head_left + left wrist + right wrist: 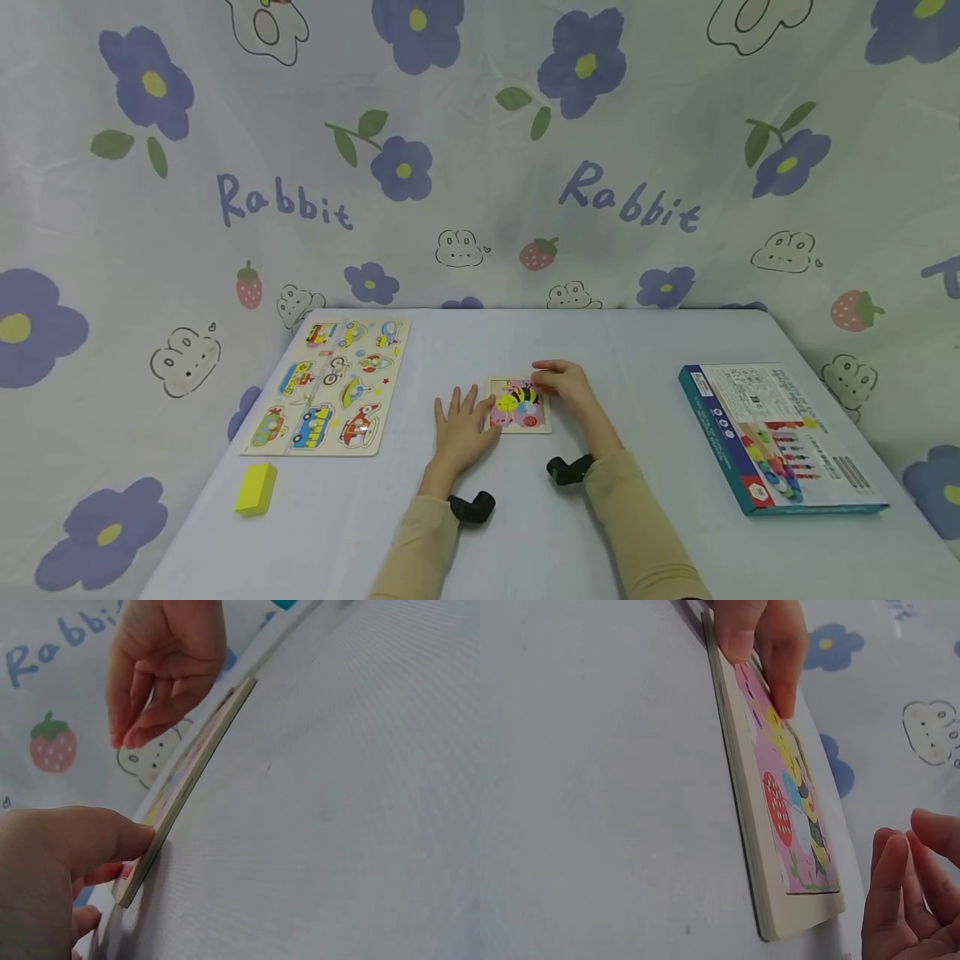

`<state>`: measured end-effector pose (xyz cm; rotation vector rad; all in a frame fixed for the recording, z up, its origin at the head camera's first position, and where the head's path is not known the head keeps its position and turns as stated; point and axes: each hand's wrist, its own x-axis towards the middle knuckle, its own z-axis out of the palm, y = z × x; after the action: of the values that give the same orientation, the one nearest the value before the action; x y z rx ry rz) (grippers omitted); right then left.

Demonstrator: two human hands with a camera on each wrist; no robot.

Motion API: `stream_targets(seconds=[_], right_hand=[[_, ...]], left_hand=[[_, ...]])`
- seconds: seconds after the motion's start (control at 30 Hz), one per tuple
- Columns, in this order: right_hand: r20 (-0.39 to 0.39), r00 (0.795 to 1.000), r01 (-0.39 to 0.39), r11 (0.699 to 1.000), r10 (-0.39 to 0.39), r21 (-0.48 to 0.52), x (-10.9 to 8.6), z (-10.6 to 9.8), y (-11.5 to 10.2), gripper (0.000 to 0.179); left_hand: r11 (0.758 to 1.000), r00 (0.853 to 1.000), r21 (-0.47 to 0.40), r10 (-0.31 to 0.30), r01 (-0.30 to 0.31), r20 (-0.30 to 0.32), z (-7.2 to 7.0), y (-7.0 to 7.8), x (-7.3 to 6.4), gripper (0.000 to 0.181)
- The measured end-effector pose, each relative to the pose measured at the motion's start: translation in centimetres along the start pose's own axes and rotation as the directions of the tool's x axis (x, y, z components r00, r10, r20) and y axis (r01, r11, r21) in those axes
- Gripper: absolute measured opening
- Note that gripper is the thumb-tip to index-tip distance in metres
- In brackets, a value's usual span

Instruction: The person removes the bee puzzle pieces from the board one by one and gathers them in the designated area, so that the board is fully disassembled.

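Note:
A small square wooden picture puzzle (pixel 517 427) with a yellow-and-black bee on pink lies flat on the white table in the head view. My left hand (pixel 461 431) rests at its left side, fingers spread. In the right wrist view the left thumb (pixel 740 641) presses on the pale frame, and a finger reaches over the picture. My right hand (pixel 568 387) hovers by the puzzle's upper right corner, fingers loosely bent. From the left wrist view, the right hand (pixel 169 671) is raised above the board, and nothing shows between its fingertips.
At the left lies a larger wooden board (pixel 375 383) with vehicle pictures. A yellow block (pixel 256 489) sits in front of it. On the right rests a flat teal-edged box (pixel 780 442). Behind the table hangs a flowered cloth (pixel 480 167).

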<state>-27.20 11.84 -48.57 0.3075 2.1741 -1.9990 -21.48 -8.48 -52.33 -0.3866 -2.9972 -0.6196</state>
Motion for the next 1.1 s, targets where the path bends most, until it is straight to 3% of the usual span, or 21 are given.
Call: stream_targets(seconds=[0.4, 0.53, 0.73, 0.97, 1.1], right_hand=[[0.043, 0.999, 0.005, 0.999, -0.003, -0.050, 0.0, 1.4, 0.1, 0.031], [0.053, 0.998, 0.025, 0.992, -0.019, -0.127, 0.1, 2.0, 0.0, 0.029], [0.084, 0.995, 0.081, 0.957, -0.059, -0.278, 0.3, 2.5, -0.1, 0.026], [0.153, 0.986, 0.113, 0.935, -0.064, -0.336, 0.3, 2.9, -0.1, 0.026], [0.164, 0.980, 0.179, 0.876, -0.116, -0.448, 0.5, 3.1, 0.1, 0.025]], left_hand=[[1.000, 1.000, 0.005, 0.011, -0.011, -0.017, 0.0, 0.0, 0.0, 0.052], [1.000, 1.000, 0.006, 0.015, -0.014, -0.019, -0.1, 0.0, -0.1, 0.052], [1.000, 1.000, 0.007, 0.018, -0.018, -0.025, -0.1, 0.0, 0.0, 0.052], [1.000, 0.999, 0.002, 0.022, -0.021, -0.030, -0.1, 0.0, -0.1, 0.051], [1.000, 0.999, 0.002, 0.024, -0.023, -0.032, 0.0, 0.0, -0.2, 0.051]])
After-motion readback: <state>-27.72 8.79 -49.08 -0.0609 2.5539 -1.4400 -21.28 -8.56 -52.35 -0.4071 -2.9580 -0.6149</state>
